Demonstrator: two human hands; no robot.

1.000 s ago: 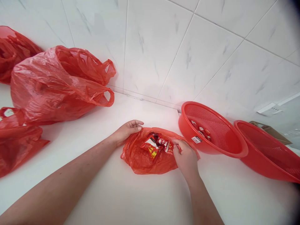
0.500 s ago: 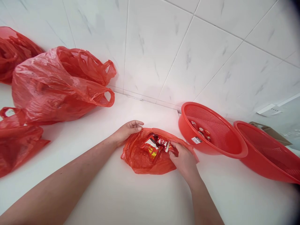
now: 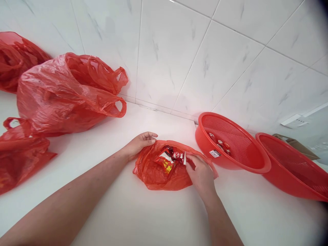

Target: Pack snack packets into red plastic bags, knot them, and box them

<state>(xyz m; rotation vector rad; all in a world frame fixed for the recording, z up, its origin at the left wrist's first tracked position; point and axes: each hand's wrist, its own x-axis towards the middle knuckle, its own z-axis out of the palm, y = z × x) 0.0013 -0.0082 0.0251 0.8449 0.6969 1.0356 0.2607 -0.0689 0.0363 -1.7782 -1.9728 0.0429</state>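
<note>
A red plastic bag (image 3: 151, 176) lies on the white table with its mouth spread open. Inside it are small wrapped snacks, among them a red-and-yellow packet (image 3: 167, 166) with a white part. My left hand (image 3: 142, 143) holds the bag's left rim, thumb and fingers closed about the plastic. At the right side of the mouth, my right hand (image 3: 201, 172) reaches in, its fingertips pinching the white end of a small red snack packet (image 3: 177, 155) with white lettering. Part of that packet's end is hidden by the fingers.
To the right stands a red perforated basket (image 3: 246, 147) with several small red packets (image 3: 221, 145) in it, and a second red basket (image 3: 287, 150) beyond. Full red plastic bags (image 3: 51, 92) lie at the left. A tiled wall (image 3: 166, 51) closes off the back.
In my right fingers the red packet has turned slightly, so its lettering shows more squarely. My left hand stays on the bag's rim. The view has shifted very slightly.
</note>
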